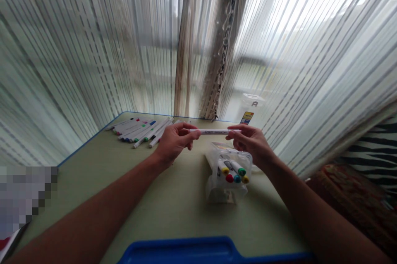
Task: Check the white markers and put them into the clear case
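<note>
Head view — my hands (pixel 178 140) (pixel 250 142) pinch a white marker (pixel 214 132) by both ends — any slackening could drop it onto the plastic case (pixel 212 162).

Head-worn camera, close, facing forward and down over table (pixel 173 214).

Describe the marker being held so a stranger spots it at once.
Find the green table by the striped curtain. Above it, a white marker stretches from left hand to right hand. Unlike the loose markers on the table or those in the clear box, it is held.
</note>
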A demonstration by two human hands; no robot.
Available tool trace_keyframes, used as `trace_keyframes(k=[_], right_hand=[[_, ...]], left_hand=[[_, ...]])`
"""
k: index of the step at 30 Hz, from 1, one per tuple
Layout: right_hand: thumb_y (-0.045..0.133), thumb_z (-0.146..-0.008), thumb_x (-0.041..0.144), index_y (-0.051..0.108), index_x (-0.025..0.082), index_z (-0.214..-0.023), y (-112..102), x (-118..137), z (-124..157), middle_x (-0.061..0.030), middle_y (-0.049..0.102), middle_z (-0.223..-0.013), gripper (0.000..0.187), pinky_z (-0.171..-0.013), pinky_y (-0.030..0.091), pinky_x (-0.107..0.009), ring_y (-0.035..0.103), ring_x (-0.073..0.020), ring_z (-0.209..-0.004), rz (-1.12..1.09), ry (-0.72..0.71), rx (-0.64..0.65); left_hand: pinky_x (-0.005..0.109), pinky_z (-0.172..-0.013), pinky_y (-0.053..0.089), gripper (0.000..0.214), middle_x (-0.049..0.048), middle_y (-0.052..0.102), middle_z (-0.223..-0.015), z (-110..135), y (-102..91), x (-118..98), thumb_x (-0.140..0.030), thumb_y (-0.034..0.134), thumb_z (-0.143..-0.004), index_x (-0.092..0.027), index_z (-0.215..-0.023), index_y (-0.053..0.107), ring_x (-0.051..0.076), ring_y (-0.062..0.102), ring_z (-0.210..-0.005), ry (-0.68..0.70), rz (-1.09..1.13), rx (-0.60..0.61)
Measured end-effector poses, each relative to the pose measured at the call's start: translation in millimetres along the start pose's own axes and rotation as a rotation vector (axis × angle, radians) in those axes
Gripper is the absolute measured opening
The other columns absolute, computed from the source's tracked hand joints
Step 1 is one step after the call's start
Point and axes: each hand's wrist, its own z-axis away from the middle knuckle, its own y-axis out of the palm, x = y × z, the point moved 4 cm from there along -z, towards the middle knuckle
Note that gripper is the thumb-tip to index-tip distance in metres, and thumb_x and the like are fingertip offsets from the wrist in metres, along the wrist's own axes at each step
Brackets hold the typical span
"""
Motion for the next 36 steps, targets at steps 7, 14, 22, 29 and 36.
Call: trace_keyframes(k=[7, 14, 22, 29, 36], right_hand=[[0.086, -0.064, 0.040, 0.075, 0.018, -0.083, 0.8, 0.4, -0.5, -0.0048, 0.074, -0.066, 0.032, -0.035, 0.038, -0.021, 0.049, -0.0070, -0.036, -0.055, 0.033, -0.021], [0.083, -0.068, 0.040, 0.074, 0.016, -0.089, -0.4, -0.8, -0.8, -0.0065, 0.075, -0.071, 0.032, -0.036, 0.039, -0.021, 0.051, -0.0074, -0.037, -0.091, 0.062, -0.019], [0.084, -0.068, 0.042, 0.072, 0.018, -0.096, -0.4, -3.0, -1.3, -0.0053, 0.075, -0.076, 0.039, -0.037, 0.039, -0.022, 0.049, -0.0063, -0.038, -0.027, 0.016, -0.019], [0.086, -0.065, 0.043, 0.071, 0.018, -0.090, 0.1, -3.1, -0.5, -0.0043, 0.074, -0.070, 0.039, -0.038, 0.039, -0.023, 0.050, -0.0077, -0.039, 0.055, -0.046, 0.003], [0.092, -0.055, 0.038, 0.068, 0.018, -0.074, 6.0, 0.5, 3.2, 0.0010, 0.065, -0.054, 0.036, -0.038, 0.038, -0.022, 0.049, -0.0083, -0.039, 0.096, -0.035, -0.015]], left_hand=[[0.021, -0.045, 0.041, 0.029, 0.0053, 0.070, -0.073, -0.2, 1.5, -1.1, -0.029, 0.082, -0.069, -0.010, -0.088, 0.071, 0.005, 0.051, -0.044, -0.052, 0.103, -0.007], [0.023, -0.045, 0.045, 0.029, 0.0071, 0.070, -0.081, -0.8, 2.6, 1.0, -0.028, 0.074, -0.078, -0.009, -0.099, 0.071, 0.006, 0.054, -0.045, -0.068, 0.163, 0.008], [0.022, -0.045, 0.046, 0.031, 0.0051, 0.068, -0.080, -2.6, 1.6, 4.7, -0.033, 0.074, -0.079, -0.010, -0.100, 0.069, 0.006, 0.055, -0.044, -0.042, 0.133, -0.017], [0.022, -0.044, 0.044, 0.033, 0.0015, 0.064, -0.069, -1.1, 0.0, 3.2, -0.037, 0.079, -0.072, -0.010, -0.088, 0.069, 0.006, 0.052, -0.045, 0.050, -0.032, -0.021], [0.020, -0.041, 0.039, 0.032, -0.0033, 0.056, -0.053, 3.9, 4.2, -0.9, -0.036, 0.082, -0.068, -0.012, -0.077, 0.063, 0.007, 0.049, -0.042, 0.063, -0.169, -0.013]])
